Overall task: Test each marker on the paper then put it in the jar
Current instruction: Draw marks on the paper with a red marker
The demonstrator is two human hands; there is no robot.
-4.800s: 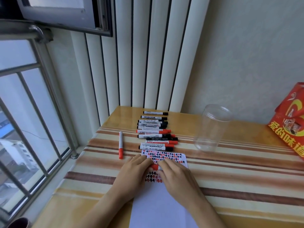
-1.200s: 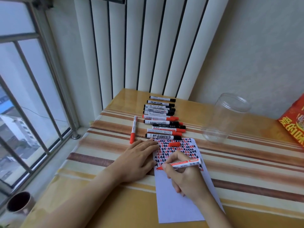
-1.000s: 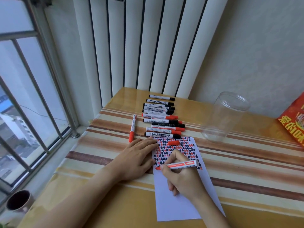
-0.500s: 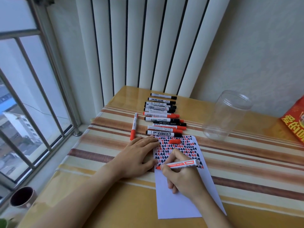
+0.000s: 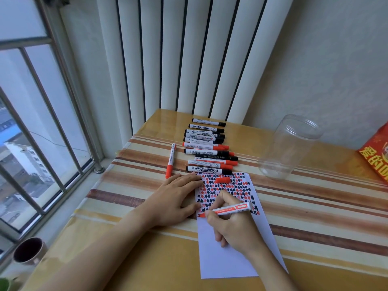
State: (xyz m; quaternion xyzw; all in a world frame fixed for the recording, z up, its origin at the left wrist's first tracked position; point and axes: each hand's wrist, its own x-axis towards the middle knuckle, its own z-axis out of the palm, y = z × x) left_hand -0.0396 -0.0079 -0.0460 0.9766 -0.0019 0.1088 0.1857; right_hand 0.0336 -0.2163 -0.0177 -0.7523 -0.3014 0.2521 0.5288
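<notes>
The right hand (image 5: 233,227) grips a red marker (image 5: 230,209), tip on the paper (image 5: 226,259). The left hand (image 5: 176,196) lies flat, pressing the paper's left edge.

Nearest black marker (image 5: 209,170) in the row: barrel label reads "WHITEBOARD MARKER". Red pack (image 5: 376,158) at right edge: large yellow Chinese characters, "爱的味" legible, remainder cut off. Labels on the other markers: print too small to read.

Dark cup (image 5: 29,250) below window; red bag (image 5: 375,156) right.
</notes>
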